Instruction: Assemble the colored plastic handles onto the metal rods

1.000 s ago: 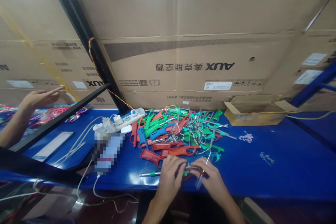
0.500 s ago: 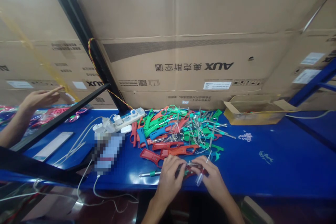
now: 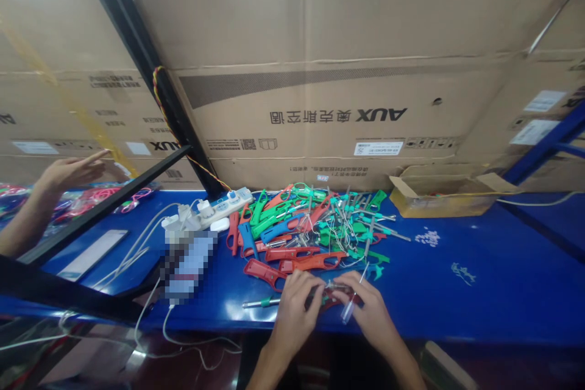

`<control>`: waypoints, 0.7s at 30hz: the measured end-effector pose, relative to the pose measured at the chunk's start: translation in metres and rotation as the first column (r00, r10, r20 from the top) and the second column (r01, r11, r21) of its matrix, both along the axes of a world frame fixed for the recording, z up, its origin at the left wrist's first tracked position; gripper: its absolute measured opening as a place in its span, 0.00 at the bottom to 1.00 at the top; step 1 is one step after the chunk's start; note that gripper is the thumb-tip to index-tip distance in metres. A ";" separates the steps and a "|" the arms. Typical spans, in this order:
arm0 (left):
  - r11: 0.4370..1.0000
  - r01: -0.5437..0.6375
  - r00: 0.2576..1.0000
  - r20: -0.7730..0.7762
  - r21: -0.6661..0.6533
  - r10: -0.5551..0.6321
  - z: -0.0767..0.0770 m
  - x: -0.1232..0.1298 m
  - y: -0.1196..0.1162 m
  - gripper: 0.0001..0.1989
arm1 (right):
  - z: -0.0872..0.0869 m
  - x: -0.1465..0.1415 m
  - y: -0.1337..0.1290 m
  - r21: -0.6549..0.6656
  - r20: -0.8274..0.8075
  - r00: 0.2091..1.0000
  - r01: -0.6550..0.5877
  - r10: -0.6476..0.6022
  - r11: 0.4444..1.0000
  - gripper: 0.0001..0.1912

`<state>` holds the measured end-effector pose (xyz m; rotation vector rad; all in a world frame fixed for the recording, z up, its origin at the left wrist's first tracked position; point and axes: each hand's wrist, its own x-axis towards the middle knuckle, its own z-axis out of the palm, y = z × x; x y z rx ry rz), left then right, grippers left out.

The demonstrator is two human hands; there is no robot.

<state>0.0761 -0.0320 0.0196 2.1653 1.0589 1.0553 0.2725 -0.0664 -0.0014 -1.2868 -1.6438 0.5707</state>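
Note:
Near the front edge of the blue table, my left hand (image 3: 295, 304) and my right hand (image 3: 365, 301) meet over a red lighter casing (image 3: 329, 300), fingers closed on it from both sides. A metal tube with a green collar (image 3: 265, 303) sticks out to the left of my left hand. A screwdriver with a clear handle (image 3: 348, 311) rests in my right hand, its shaft pointing up. Small parts inside the casing are mostly hidden by my fingers. Just beyond lies a pile of red, orange, blue and green casings (image 3: 292, 253) with metal tubes and white wires.
A power strip (image 3: 223, 206) and a blurred-out phone (image 3: 189, 268) with cables lie left of the pile. An open carton (image 3: 443, 204) stands at the back right. Small white pieces (image 3: 427, 237) lie right. Another person's hand (image 3: 75, 172) is beyond the black frame (image 3: 119, 195).

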 end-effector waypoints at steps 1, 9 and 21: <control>1.000 -0.001 1.000 0.001 0.000 0.001 0.000 0.000 0.000 0.10 | 0.000 0.000 0.000 -0.002 0.000 1.000 0.002 -0.002 1.000 0.11; 1.000 0.000 0.999 0.033 0.027 -0.001 -0.004 0.001 0.001 0.10 | 0.001 -0.001 0.000 -0.001 -0.015 1.000 -0.002 0.002 1.000 0.11; 0.999 0.015 1.000 0.015 0.029 -0.015 -0.008 0.000 0.004 0.09 | 0.001 0.000 0.000 0.029 -0.013 0.999 -0.033 0.033 0.999 0.09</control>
